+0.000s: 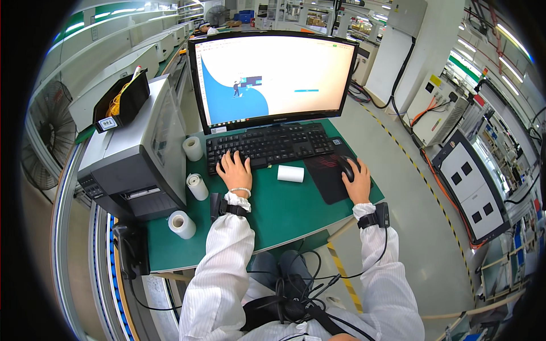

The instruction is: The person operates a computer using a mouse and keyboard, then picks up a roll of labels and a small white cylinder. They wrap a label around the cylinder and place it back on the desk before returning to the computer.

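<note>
My left hand [234,172] lies over the left end of a black keyboard [273,142], fingers spread on the keys. My right hand [357,181] rests around a black computer mouse [345,167], near the right edge of a black mouse pad [327,181]. Between my hands a white label roll [290,174] lies on its side on the green table [273,219]. Behind the keyboard a monitor [301,74] is lit, showing a pale screen with a blue curved shape at its left.
A grey label printer [133,153] stands at the left, a black bin [121,102] with yellow cord on top. Paper rolls [182,224] stand beside it. A black scanner-like device [132,250] sits at the table's left edge. Cables [296,295] hang before my body.
</note>
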`<state>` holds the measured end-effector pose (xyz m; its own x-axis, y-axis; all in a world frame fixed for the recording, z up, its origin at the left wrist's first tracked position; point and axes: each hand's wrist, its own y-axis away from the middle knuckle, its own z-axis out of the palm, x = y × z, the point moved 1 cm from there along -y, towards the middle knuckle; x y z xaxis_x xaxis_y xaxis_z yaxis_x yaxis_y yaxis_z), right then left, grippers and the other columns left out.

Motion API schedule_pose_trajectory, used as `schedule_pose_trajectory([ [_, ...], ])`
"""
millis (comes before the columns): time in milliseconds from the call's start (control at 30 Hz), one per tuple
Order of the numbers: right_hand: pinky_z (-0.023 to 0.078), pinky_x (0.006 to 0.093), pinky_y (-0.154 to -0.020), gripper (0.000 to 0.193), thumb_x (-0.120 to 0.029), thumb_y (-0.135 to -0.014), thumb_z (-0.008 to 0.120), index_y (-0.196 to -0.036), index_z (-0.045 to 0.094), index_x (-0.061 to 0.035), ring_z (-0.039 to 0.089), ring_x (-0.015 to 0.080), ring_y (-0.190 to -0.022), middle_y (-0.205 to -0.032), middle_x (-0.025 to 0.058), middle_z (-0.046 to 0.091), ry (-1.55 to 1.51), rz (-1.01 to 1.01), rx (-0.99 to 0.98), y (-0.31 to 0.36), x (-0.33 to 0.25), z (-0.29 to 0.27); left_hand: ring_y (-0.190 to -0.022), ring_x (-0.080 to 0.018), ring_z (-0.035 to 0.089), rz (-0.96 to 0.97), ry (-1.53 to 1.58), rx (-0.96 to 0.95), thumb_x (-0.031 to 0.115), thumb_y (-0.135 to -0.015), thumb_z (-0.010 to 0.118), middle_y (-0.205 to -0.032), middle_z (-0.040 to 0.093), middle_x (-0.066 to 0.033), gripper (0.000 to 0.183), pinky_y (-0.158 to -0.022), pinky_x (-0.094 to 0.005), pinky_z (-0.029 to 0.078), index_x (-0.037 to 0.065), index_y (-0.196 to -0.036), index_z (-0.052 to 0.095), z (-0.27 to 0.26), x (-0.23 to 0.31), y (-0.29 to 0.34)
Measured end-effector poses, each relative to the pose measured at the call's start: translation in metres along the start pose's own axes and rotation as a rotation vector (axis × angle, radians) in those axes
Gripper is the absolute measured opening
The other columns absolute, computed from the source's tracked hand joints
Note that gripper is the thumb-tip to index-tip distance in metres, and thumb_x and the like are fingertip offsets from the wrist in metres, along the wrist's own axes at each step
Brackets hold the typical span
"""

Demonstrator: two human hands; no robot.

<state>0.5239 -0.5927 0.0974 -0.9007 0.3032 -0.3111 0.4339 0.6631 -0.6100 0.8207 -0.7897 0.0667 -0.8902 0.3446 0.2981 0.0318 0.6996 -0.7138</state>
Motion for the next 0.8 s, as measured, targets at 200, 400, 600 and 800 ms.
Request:
schedule_pose_trajectory([
  [200,0.039,0.0440,-0.101,0.046,-0.019,-0.084,0.064,-0.129,0.052,-0.0167,0.042,0.0374,-0.122,-0.138,0.0147,0.041,-0.122,0.012,-0.067,-0.002,-0.004,-0.002,-0.122,-0.0283,0.042,0.002,-0.004,0.034,0.036,-0.088,0.057,-0.127,0.051,-0.0119,0.040,-0.103,-0.0496,0.027,0.010,-0.118,0.056,0.002,-0.002,0.001],
  [400,0.039,0.0439,-0.101,0.043,-0.016,-0.086,0.061,-0.128,0.052,-0.0149,0.042,0.0366,-0.121,-0.137,0.0146,0.041,-0.178,0.029,-0.121,-0.002,0.004,0.005,-0.122,-0.0280,0.043,0.010,-0.008,0.043,0.036,-0.088,0.057,-0.126,0.052,-0.0110,0.039,-0.103,-0.0492,0.028,0.010,-0.118,0.056,0.005,-0.002,0.001],
  [600,0.039,0.0433,-0.101,0.041,-0.014,-0.086,0.061,-0.127,0.053,-0.0146,0.043,0.0365,-0.120,-0.136,0.0145,0.042,-0.181,0.021,-0.115,-0.002,0.002,0.004,-0.122,-0.0282,0.043,0.001,-0.015,0.037,0.036,-0.089,0.057,-0.126,0.052,-0.0112,0.039,-0.103,-0.0494,0.028,0.010,-0.117,0.057,0.004,-0.004,0.002],
  [800,0.039,0.0433,-0.100,0.041,-0.014,-0.086,0.061,-0.126,0.053,-0.0147,0.043,0.0369,-0.120,-0.135,0.0146,0.043,-0.180,0.034,-0.119,-0.001,0.001,0.005,-0.122,-0.0286,0.042,0.000,-0.012,0.028,0.036,-0.089,0.056,-0.126,0.052,-0.0119,0.039,-0.103,-0.0499,0.028,0.010,-0.118,0.057,0.005,-0.004,0.001],
])
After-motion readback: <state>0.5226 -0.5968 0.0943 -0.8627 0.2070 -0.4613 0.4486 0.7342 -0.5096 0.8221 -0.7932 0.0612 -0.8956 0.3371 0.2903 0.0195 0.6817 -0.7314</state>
